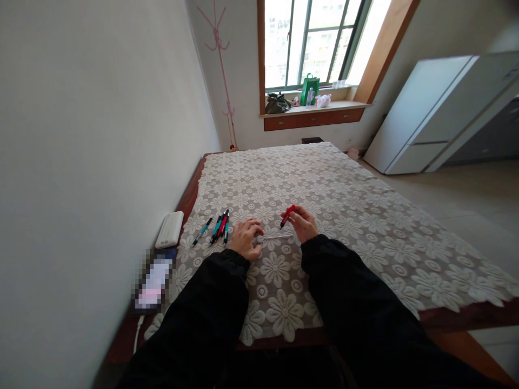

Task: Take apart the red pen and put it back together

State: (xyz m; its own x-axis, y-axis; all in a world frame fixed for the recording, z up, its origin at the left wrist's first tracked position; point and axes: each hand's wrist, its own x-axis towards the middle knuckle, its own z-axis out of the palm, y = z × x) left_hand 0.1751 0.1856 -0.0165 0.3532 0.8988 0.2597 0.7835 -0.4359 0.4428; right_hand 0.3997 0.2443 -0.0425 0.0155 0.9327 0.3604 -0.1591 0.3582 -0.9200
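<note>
Right hand (305,222) is pinched on a red pen (287,215), holding it just above the lace cloth (365,216), tip end angled down toward the middle. Left hand (245,239) rests on the cloth, fingers curled; it seems to pinch the left end of a thin pale rod (278,236) that lies between the two hands. Too small to be sure what the rod is; my read is a pen refill or inner tube. Can't confirm the left grip is closed on it, only that the fingertips are at its end.

Just left of the left hand: a bundle of pens (221,226), teal and red with black, lying together, and one teal pen (202,230) apart from them, further left. Beyond those, off the cloth edge, a white power bank (170,229) and a phone (154,281) on the bare table.

Step in hand, as I judge it: pen work on the red one, barrel in the right hand and the thin rod on the left, so either taking apart or putting together. Can't tell which.

Next move calls for lining up the rod with the barrel opening. Thin part and small hole, so both hands need to meet close and coaxial, and the rod must lift clear of the lace so it doesn't snag.
</note>
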